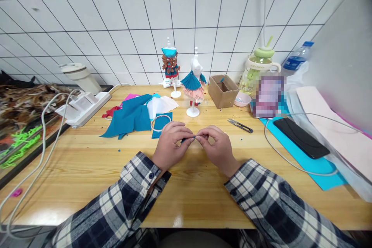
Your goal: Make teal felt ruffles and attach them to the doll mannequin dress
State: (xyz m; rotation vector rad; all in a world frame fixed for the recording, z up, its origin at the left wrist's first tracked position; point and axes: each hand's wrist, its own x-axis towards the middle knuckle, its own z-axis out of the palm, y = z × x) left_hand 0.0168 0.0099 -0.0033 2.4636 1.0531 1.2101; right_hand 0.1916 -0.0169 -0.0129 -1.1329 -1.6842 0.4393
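Against a tiled wall point(180, 15) stands a wooden table point(186, 197). Above it, a small blue scrap point(184, 139) is pinched between the closed fingertips of the left hand point(176, 143) and right hand point(216, 145). Beyond the left hand, a hoop point(151, 124) overlaps a blue cloth square point(159, 122); ahead stands a dressed mannequin point(192, 81); snips point(240, 125) lie beyond the right.

A small craft corner, either in a home or a workshop; a pale wooden table point(116, 174) stands against a white tiled wall point(116, 15); two miniature dress forms, one in a brown-bowed outfit point(170, 64) and one in a pleated teal-and-peach dress point(194, 85), signal doll-sized dressmaking; loose teal sheets point(133, 116), thread snips point(240, 125) and a cardboard box point(222, 93) lie about; a drinking jug point(257, 68) and a black phone point(301, 137) add a personal, everyday note.
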